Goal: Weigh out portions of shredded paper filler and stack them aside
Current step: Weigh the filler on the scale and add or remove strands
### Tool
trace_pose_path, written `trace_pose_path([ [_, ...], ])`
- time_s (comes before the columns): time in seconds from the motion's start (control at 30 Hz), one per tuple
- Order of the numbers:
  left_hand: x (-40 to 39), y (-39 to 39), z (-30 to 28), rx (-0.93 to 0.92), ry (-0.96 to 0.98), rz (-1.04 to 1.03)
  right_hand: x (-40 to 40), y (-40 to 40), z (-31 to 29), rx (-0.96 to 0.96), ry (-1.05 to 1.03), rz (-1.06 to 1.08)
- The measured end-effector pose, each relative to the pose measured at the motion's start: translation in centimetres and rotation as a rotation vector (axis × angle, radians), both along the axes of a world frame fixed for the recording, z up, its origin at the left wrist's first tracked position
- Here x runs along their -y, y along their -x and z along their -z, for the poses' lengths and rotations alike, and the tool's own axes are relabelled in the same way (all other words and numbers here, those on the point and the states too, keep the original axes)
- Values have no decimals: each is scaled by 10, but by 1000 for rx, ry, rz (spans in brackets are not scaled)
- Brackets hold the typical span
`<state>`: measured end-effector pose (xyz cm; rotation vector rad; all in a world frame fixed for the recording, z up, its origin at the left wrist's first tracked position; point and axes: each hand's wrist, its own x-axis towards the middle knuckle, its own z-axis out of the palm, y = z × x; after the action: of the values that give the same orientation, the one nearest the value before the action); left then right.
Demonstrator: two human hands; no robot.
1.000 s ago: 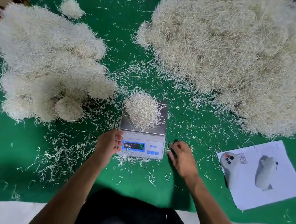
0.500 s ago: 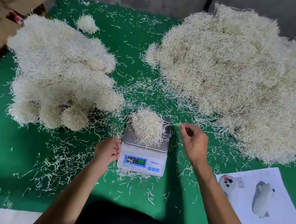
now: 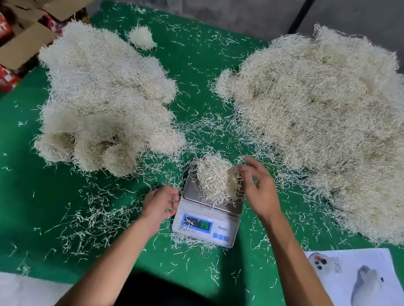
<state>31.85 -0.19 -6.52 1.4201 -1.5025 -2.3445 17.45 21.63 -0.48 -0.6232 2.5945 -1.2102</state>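
On the scale point(image 3: 209, 214) near the front edge of the green table point(image 3: 4, 204), the right hand point(image 3: 258, 188) pinches the paper clump point(image 3: 217, 178) while the left hand point(image 3: 160, 204) rests loosely curled, holding nothing, beside the scale.

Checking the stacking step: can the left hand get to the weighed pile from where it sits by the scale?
Probably yes. The left hand rests beside the scale, and only loose shreds on the green cloth lie between it and the weighed pile.
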Motion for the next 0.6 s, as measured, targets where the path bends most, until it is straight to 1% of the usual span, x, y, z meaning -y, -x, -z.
trace_pose_path([
  [0.07, 2, -4, 3, 8, 2, 0, -7, -6, 3, 40, 106, 77],
  [0.13, 3, -7, 7, 30, 6, 4, -11, -11, 3, 36, 130, 107],
  [0.2, 3, -8, 8, 42, -2, 3, -9, -14, -1, 22, 154, 106],
  [0.3, 2, -8, 10, 52, 5, 14, -2, -15, -8, 80, 224, 78],
  [0.43, 0, -8, 10, 47, 6, 25, -1, -15, -2, 41, 242, 160],
  [0.6, 6, -14, 16, 47, 10, 40, -14, -29, 26, -10, 172, 227],
])
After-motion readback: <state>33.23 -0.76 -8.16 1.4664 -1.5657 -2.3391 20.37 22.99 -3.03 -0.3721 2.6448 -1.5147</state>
